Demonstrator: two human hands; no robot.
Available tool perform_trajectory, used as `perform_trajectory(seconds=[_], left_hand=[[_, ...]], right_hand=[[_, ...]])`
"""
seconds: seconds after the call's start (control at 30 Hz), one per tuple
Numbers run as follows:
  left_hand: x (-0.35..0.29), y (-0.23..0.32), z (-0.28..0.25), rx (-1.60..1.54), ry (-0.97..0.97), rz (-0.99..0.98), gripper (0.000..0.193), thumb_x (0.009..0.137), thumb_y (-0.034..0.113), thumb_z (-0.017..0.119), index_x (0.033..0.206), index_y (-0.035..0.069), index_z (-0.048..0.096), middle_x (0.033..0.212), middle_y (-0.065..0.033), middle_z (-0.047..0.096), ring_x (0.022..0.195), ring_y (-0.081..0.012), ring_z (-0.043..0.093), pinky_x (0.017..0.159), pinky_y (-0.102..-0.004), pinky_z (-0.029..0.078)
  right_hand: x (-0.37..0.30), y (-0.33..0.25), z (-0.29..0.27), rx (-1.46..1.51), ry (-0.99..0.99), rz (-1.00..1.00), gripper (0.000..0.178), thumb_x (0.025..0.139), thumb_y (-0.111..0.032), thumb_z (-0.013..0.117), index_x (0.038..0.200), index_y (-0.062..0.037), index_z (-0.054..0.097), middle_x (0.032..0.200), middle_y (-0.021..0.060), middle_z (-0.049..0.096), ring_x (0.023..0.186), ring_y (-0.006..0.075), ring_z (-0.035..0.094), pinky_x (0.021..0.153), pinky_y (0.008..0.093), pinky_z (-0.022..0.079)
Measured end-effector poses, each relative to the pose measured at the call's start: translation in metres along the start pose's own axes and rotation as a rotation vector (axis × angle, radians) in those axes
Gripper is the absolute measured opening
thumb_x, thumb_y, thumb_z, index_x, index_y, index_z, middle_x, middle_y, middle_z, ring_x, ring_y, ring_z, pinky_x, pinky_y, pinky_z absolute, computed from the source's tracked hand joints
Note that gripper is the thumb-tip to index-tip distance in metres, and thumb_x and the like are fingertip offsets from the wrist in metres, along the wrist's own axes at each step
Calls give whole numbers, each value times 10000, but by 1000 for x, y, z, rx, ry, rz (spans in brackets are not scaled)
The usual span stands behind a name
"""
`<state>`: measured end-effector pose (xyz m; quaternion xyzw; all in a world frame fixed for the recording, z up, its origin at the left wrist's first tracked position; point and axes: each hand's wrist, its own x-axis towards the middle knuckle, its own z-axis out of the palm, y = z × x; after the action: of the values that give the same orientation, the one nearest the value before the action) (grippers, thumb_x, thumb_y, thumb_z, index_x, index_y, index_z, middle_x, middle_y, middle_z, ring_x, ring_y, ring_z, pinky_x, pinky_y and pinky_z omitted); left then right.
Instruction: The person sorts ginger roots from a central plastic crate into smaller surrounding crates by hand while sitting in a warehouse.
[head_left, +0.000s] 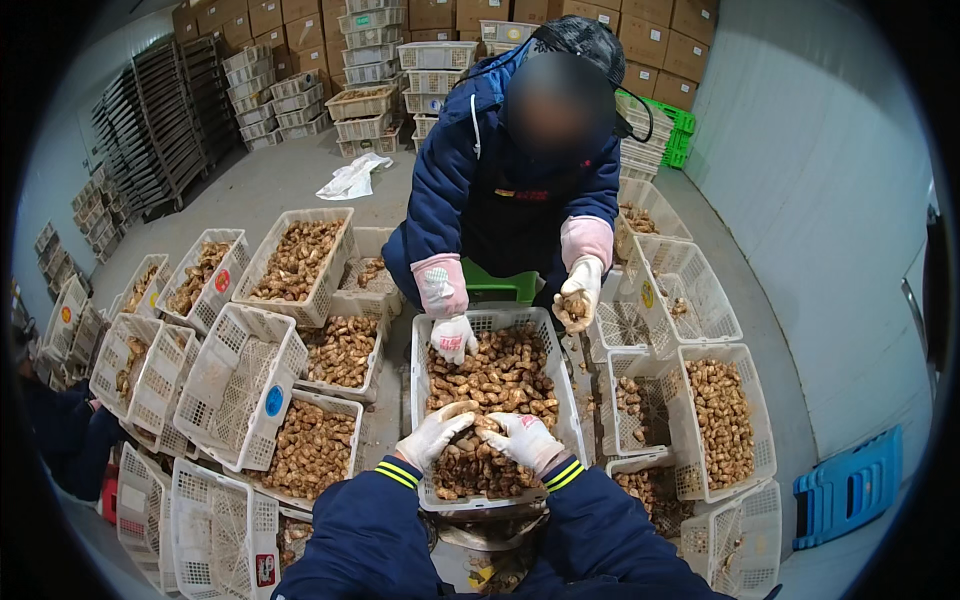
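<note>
A white crate [571, 420] in front of me holds a heap of brown, knobbly, mushroom-like pieces [495, 365]; their exact kind is unclear. My left hand [437, 437], in a white glove, curls over some pieces at the crate's near left. Close beside it, my right hand [524, 441], also gloved, has its fingers bent around a piece between the two hands. Across the crate sits a co-worker whose one gloved hand [453, 338] reaches into the heap. The co-worker's other hand [578, 294] holds a few pieces above the crate's far right side.
Crates of similar pieces stand on both sides, such as one at left [298, 268] and one at right [725, 420]. An unfilled-looking crate [240, 385] rests tilted at left. A blue plastic stool [848, 488] lies by the right wall. Cartons [640, 40] and stacked crates line the back.
</note>
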<state>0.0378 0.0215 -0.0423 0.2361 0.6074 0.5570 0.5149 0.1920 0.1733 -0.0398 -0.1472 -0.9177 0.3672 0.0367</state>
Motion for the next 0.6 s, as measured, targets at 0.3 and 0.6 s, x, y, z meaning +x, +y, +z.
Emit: perform_trajectory(seconds=[0.3, 0.6], left_hand=[[2, 1, 1, -42, 7, -58, 491, 994, 359, 579, 1378, 63, 511, 1195, -49, 635, 742, -117, 662, 607, -231, 507], [9, -17, -10, 85, 31, -14, 514, 996, 365, 579, 1383, 37, 502, 1180, -57, 648, 785, -115, 673, 600, -230, 510]], right_hand=[[7, 11, 8, -36, -58, 50, 518, 927, -563, 577, 1210, -134, 642, 937, 141, 717, 867, 312, 697, 754, 409, 536], [6, 6, 11, -51, -42, 26, 476, 952, -547, 547, 1196, -148, 635, 930, 146, 709, 862, 338, 688, 750, 433, 535]])
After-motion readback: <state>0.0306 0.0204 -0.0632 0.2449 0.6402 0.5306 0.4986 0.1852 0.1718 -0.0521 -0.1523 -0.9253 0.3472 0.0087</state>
